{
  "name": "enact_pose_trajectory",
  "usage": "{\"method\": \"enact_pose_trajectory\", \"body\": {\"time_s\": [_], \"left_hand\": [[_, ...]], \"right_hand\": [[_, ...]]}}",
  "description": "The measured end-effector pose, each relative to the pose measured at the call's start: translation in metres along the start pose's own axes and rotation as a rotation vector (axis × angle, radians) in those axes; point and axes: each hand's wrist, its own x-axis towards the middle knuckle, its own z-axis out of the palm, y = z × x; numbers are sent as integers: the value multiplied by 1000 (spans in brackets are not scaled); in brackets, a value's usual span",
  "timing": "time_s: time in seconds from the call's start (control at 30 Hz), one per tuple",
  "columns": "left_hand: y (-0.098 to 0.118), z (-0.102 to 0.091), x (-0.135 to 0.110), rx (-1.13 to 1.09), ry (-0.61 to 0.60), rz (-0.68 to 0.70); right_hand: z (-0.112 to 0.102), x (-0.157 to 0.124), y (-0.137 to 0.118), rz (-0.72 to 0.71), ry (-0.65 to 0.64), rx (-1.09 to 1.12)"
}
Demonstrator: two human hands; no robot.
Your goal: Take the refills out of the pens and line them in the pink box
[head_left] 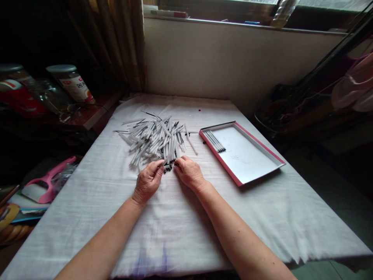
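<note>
A heap of clear plastic pen tubes with black tips (155,140) lies on the white cloth (175,217) in front of me. My left hand (148,182) pinches one clear tube at the near edge of the heap. My right hand (189,172) rests beside it, fingertips closed on small black parts at the heap's edge; what exactly they grip is too small to tell. A shallow red-rimmed tray (253,163) lies to the right, with several finished pen refills (215,141) lined up at its far left corner.
A single loose tube (190,144) lies between heap and tray. Jars (71,82) stand on a dark shelf at the left, a pink tool (49,182) lies below it. The wall and window sill are behind the table; clutter stands at the right.
</note>
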Motion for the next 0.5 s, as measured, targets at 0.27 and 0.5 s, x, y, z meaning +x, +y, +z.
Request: {"method": "enact_pose_trajectory", "body": {"time_s": [0.27,0.5], "left_hand": [[3,0,-1,93,-107,127],[6,1,-2,165,-198,163]], "right_hand": [[-14,-23,29,238,154,928],[-27,-36,25,264,184,1187]]}}
